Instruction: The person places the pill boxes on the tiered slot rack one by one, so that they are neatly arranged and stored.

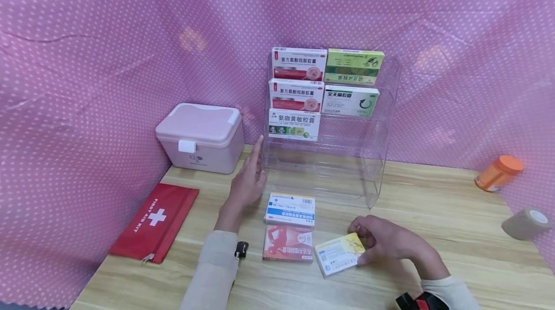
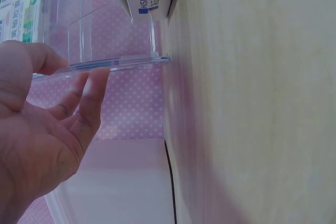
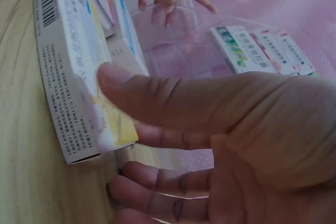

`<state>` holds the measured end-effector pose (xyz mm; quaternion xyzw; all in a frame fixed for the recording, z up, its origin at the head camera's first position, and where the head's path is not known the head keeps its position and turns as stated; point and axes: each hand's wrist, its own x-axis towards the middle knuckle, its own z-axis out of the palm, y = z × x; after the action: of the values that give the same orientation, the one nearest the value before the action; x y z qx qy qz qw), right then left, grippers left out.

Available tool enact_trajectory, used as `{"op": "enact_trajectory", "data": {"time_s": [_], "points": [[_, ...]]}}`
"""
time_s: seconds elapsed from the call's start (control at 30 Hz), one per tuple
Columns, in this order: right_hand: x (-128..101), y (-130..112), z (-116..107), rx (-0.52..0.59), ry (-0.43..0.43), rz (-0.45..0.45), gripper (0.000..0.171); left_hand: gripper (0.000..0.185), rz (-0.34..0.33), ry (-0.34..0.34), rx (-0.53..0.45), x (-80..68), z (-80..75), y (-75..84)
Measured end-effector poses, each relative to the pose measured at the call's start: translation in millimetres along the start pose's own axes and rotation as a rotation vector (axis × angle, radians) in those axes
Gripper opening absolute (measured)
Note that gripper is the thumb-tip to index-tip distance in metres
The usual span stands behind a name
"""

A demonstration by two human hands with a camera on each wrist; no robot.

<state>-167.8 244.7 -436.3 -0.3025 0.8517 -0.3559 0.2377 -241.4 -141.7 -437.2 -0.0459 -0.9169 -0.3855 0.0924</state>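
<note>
My left hand [image 1: 249,180] pinches the left side panel of a clear acrylic display rack [image 1: 370,165]; in the left wrist view, the thumb lies on one face of the panel [image 2: 123,62] and the fingers on the other. On the table, my right hand [image 1: 388,240] pinches the corner of a white and yellow medicine box [image 1: 340,253], thumb on top. In the right wrist view, the box [image 3: 79,72] shows a barcode and printed side. Beside it lie a red and pink medicine box [image 1: 288,243] and a blue and white medicine box [image 1: 290,209], right in front of the rack.
The rack's upper tiers hold several medicine boxes, among them a green one [image 1: 354,66] and a white one [image 1: 294,125]. Left stand a pink lidded case [image 1: 199,139] and a red first aid pouch [image 1: 153,223]. Far right are an orange bottle [image 1: 498,173] and a tan roll [image 1: 525,224].
</note>
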Motion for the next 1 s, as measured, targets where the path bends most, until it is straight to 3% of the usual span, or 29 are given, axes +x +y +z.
{"op": "enact_trajectory", "data": {"time_s": [0.13,0.23,0.67,1.0], "points": [[-1,-2,4,-0.107,0.036,0.017,0.059,0.113,-0.002,0.0,-0.004,0.0,0.0,0.0],[0,-4,5,-0.125,0.044,0.051,0.053,0.113,-0.006,-0.001,-0.009,-0.3,-0.1,0.5],[0,-3,0,-0.007,0.031,0.091,0.042,0.113,-0.005,-0.005,-0.009,-0.4,-1.5,1.1],[-2,-5,-7,0.036,0.115,-0.02,0.03,0.113,-0.008,-0.008,-0.016,0.8,0.6,-0.5]]}}
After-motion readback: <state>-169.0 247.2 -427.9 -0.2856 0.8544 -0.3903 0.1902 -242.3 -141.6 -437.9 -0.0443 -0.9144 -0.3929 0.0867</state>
